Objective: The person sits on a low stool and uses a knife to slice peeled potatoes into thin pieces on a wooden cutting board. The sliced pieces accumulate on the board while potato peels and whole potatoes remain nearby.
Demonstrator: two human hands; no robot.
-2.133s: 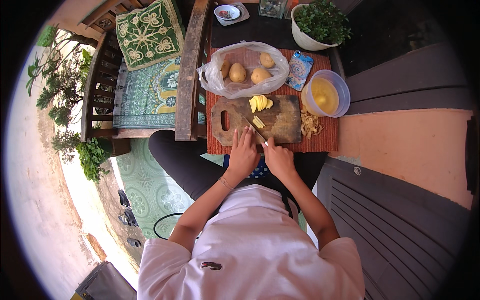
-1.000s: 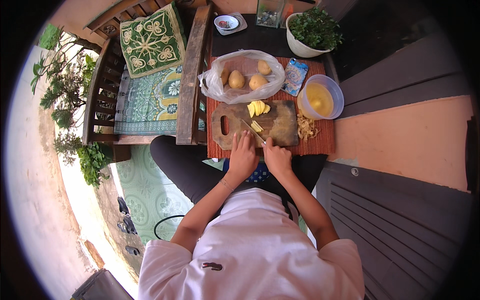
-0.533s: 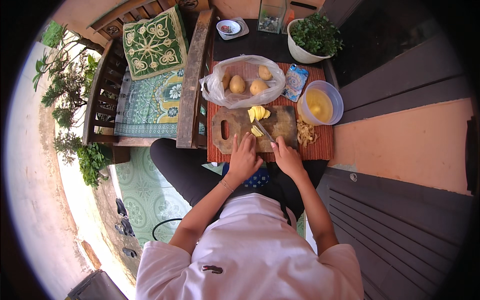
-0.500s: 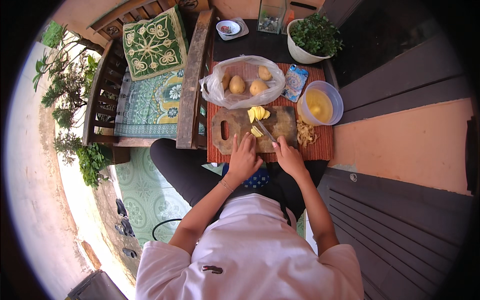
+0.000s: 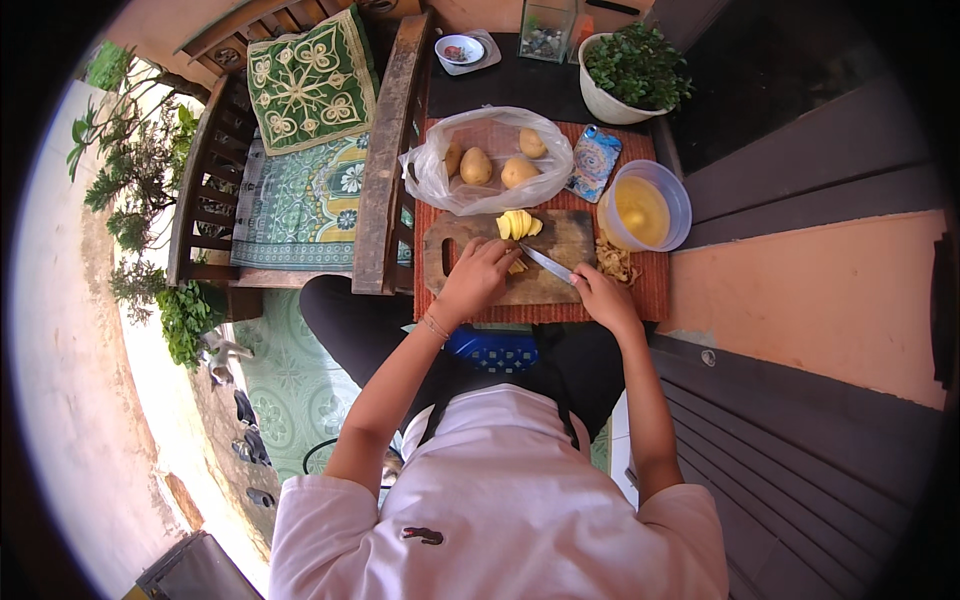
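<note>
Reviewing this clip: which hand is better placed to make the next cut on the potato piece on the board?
Right. The right hand holds the knife, its blade angled toward the potato piece. The left hand presses on that piece on the cutting board.

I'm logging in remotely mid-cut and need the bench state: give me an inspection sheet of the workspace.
Surface: wooden cutting board on a red woven mat.
Job's things: potato piece under the left hand; knife in the right hand; cut slices piled on the board's far edge.
Clutter: plastic bag of whole potatoes, tub of yellowish water, peelings, patterned pouch, potted plant, small dish.
Hands: both bare, on the board.
Cables: dark cord on the floor, lower left.
Surroundings: wooden bench, green cushions, tiled floor.
</note>
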